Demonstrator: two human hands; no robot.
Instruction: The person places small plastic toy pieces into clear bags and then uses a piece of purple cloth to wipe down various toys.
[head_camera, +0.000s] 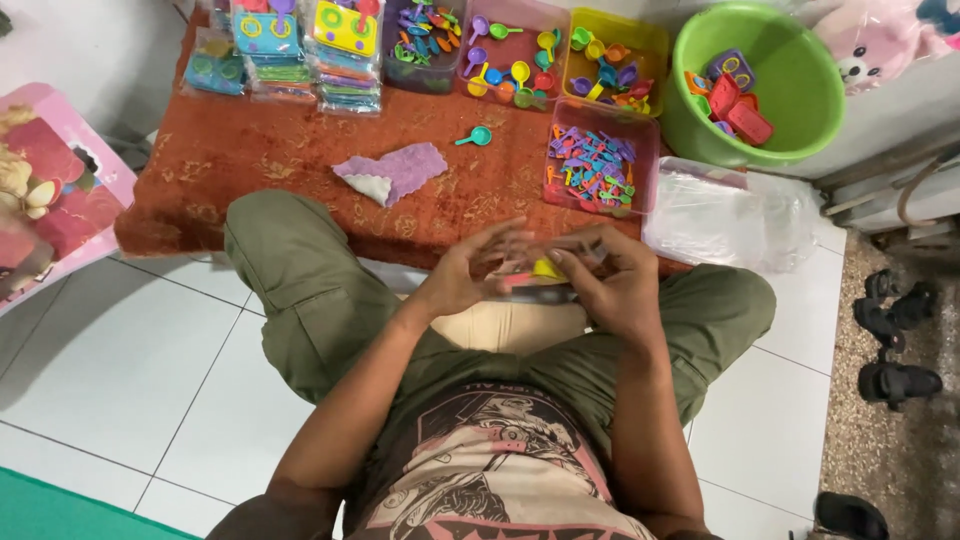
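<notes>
The person is sitting cross-legged on the tiled floor, and both hands are meeting just in front of the lap. The left hand (465, 268) and the right hand (605, 280) are pinching a small clear plastic bag (560, 250) between them; a yellow toy piece (547, 268) and a pink piece (520, 280) are showing between the fingers. Each grip is closing on the bag, the fingers curling round its edges, though motion blur is hiding exactly how the fingertips are lying.

Just beyond the hands a low counter covered with a rust-coloured cloth (250, 160) is standing. Ahead of the left grip a purple felt piece (395, 172) is lying, and a little farther a lone teal scoop (475, 136). Ahead of the right grip a pink tray of small coloured pieces (600, 170) is sitting, with more trays of bright scoops (510, 55) behind it. Far ahead and to the right a green basin (760, 85) is holding red and purple toys. Right of the right grip a heap of clear bags (730, 220) is resting.
</notes>
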